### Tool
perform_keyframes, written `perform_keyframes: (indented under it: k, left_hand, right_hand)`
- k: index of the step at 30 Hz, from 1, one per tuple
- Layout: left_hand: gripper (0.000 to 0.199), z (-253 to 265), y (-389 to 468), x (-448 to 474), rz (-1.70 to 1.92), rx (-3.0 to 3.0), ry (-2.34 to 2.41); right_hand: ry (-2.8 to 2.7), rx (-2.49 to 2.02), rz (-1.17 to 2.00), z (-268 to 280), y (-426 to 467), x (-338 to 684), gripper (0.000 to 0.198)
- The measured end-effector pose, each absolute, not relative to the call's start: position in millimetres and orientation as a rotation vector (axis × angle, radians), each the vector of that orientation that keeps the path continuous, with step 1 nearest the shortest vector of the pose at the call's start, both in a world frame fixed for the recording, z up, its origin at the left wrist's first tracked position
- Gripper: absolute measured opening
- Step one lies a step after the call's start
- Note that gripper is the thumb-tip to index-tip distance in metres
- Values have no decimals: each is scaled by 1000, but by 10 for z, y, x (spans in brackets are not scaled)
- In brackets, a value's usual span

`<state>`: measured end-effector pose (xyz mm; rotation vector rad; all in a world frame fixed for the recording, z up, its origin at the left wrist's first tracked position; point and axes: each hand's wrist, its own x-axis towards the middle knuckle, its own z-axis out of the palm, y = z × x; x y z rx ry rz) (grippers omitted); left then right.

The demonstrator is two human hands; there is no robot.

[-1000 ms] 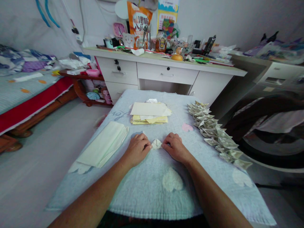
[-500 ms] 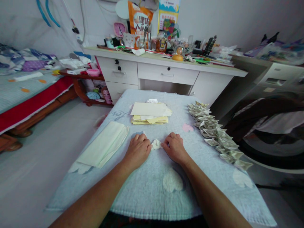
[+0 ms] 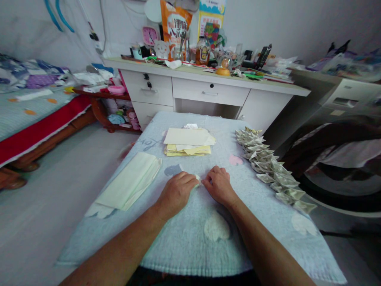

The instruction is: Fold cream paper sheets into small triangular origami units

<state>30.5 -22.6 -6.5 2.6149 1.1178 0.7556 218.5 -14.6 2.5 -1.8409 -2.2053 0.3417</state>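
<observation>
A small piece of folded paper [image 3: 198,181] lies on the cloth-covered table between my hands, mostly hidden by fingers. My left hand [image 3: 177,190] is closed, its fingertips over the left part of the paper. Curled in, my right hand [image 3: 218,183] pinches the paper's right end. Left of my left hand is a stack of pale green paper sheets [image 3: 127,180]. Beyond both hands sits a pile of cream and yellow paper [image 3: 188,137]. Rows of folded paper pieces with pointed ends [image 3: 269,169] stretch along the right side of the table.
The table's pale blue cloth [image 3: 184,246] has a heart pattern. Behind stands a white desk [image 3: 208,93] crowded with jars, a clock and a snack bag. A bed [image 3: 38,115] is at left, a washing machine [image 3: 342,99] at right.
My left hand has slid right over the folded paper, covering much of it, and the gap between my hands has narrowed. My right hand has hardly moved.
</observation>
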Motion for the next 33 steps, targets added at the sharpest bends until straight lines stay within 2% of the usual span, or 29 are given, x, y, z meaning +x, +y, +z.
perform_keyframes:
  k: [14, 20, 23, 28, 33]
  left_hand:
    - [33, -231, -130, 335, 685, 2523, 1086]
    - [38, -220, -125, 322, 698, 2491, 1067]
    - [39, -196, -126, 324, 701, 2490, 1055]
    - [39, -139, -137, 332, 692, 2481, 1045]
    - [31, -119, -136, 345, 718, 2441, 1055]
  right_hand:
    - [-2235, -1869, 319, 59, -128, 2261, 16]
    - [-2144, -1867, 433, 95, -101, 2364, 12]
    - [-2072, -1822, 395, 105, -102, 2367, 16]
    - [-2142, -1736, 334, 49, -148, 2252, 10]
    - [-2202, -1811, 149, -53, -180, 2178, 21]
